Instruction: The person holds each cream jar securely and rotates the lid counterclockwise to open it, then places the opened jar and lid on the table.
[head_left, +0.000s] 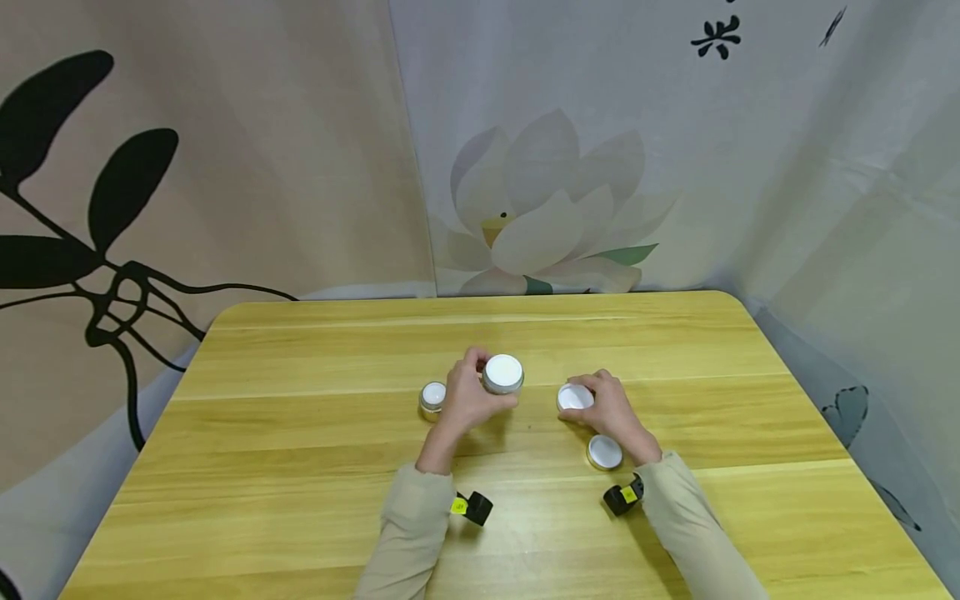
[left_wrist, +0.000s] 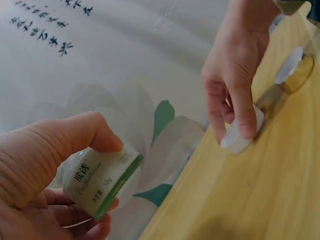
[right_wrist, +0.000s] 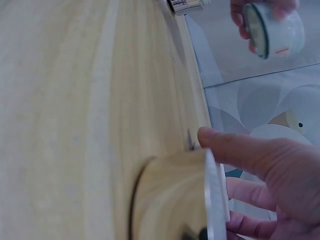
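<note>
My left hand grips a round cosmetic jar, thumb on one side and fingers curled round the other. The jar has a pale printed label, a green edge and a white top, and is held above the table. My right hand pinches a shallow white disc-shaped lid between thumb and fingers, at or just above the tabletop; I cannot tell whether it touches. A gold lid with a white inside lies on the table by the right wrist, its white side up.
Left of the left hand stands a smaller jar with a white top and a gold-coloured lower part. Everything is on a wooden table with a printed curtain behind it. A black wrist device sits at each sleeve.
</note>
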